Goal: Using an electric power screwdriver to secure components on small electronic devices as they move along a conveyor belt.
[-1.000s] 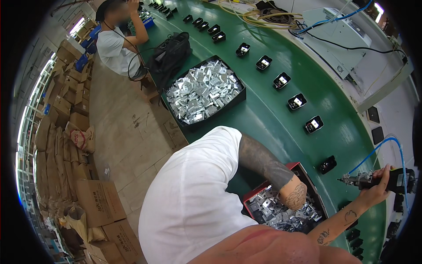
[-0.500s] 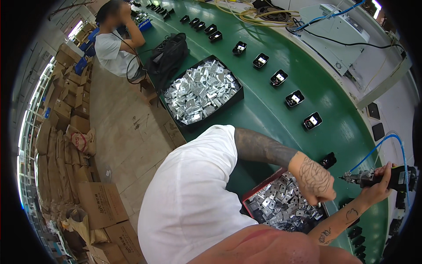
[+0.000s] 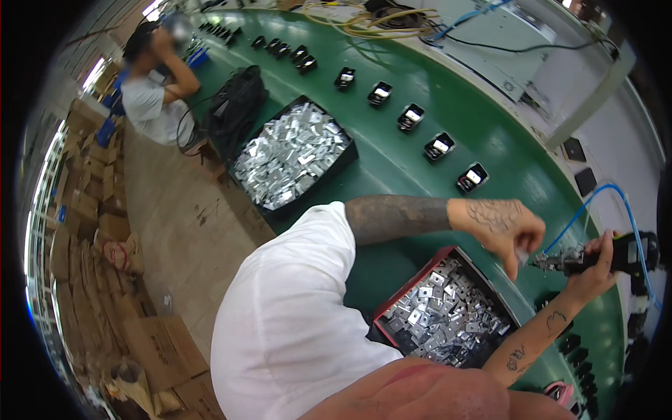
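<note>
My left hand (image 3: 500,225) is above the green table, just left of the tip of a black power screwdriver (image 3: 630,255). Its fingers are pinched on a small light-grey piece (image 3: 522,257), blurred and mostly covered by them. My right hand (image 3: 595,271) is wrapped round the body of the screwdriver, which lies level with its metal nose (image 3: 549,261) toward my left hand. A blue air hose (image 3: 633,217) loops over the tool. Below my left hand stands a red-edged box (image 3: 413,287) of loose silvery metal plates (image 3: 448,308).
A larger black tray (image 3: 343,164) of metal plates stands farther left, beside a black bag (image 3: 236,105). Small black housings (image 3: 472,178) line the green table (image 3: 413,175); more stand by my right forearm. A seated person (image 3: 150,91) is at the far left, near stacked cartons (image 3: 164,346).
My left hand has risen from over the red-edged box toward the screwdriver tip, a small light-grey piece now showing in its fingers. My right hand keeps hold of the tool. The whole view has shifted.
</note>
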Motion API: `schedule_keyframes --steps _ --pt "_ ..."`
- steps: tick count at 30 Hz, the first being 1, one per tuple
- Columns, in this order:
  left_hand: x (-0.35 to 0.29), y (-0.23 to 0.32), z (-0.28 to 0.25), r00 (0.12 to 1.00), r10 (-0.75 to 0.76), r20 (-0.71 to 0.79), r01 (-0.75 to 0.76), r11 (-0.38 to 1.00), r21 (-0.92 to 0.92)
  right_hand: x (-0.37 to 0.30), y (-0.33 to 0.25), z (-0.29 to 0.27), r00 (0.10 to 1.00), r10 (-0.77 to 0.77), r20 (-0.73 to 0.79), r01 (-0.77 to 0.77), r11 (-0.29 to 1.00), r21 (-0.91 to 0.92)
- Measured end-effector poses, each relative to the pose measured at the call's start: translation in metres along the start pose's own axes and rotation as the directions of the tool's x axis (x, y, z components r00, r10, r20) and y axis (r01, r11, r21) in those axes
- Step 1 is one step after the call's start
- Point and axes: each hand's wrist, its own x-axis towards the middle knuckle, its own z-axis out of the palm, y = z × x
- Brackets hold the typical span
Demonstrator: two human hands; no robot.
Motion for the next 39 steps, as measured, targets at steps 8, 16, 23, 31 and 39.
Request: schedule_keyframes --steps 8,16,23,31,39 --pt "0.024 -0.045 -0.025 0.964 -0.264 -0.036 0.266 0.963 0.055 -0.002 -0.006 0.003 0.994 -0.028 -0.105 0.027 1.0 -0.01" --pt "0.029 -0.088 -0.009 0.899 -0.438 -0.031 0.438 0.891 0.12 -0.008 -0.004 0.012 0.994 0.008 -0.105 -0.014 0.998 -0.057" --pt "0.02 -0.133 0.001 0.981 -0.173 -0.084 0.192 0.894 0.406 -0.005 0.009 0.003 0.997 -0.006 -0.075 0.002 0.999 -0.052" --pt "0.021 -0.126 -0.006 0.854 -0.519 -0.024 0.516 0.842 0.158 -0.005 0.012 0.006 0.996 -0.031 -0.089 0.031 0.999 0.008" --pt "0.023 -0.128 -0.002 0.964 -0.267 0.007 0.245 0.891 0.382 -0.004 0.005 0.008 0.998 0.033 -0.059 -0.033 0.999 -0.014"
